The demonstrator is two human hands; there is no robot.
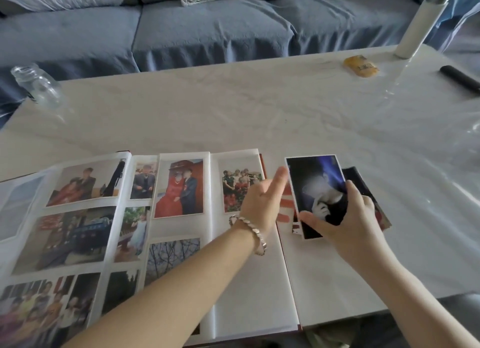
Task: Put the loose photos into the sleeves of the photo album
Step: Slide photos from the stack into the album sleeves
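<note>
The open photo album point(249, 290) lies at the table's near edge, its pages fanned out to the left and holding several sleeved photos. My right hand point(345, 218) grips a dark portrait photo point(315, 181) by its lower part, held tilted up just right of the album. Under and behind it lies a small pile of loose photos point(363, 192). My left hand point(262, 205), with a bracelet at the wrist, hovers over the album's right page with fingers straight, a fingertip near the held photo's left edge.
The white table point(233, 114) is covered with clear plastic film. A glass jar point(39, 85) stands at the far left, a white roll point(420, 25) at the far right, next to an orange packet point(361, 66) and a black object point(459, 79). A blue sofa point(207, 25) runs behind.
</note>
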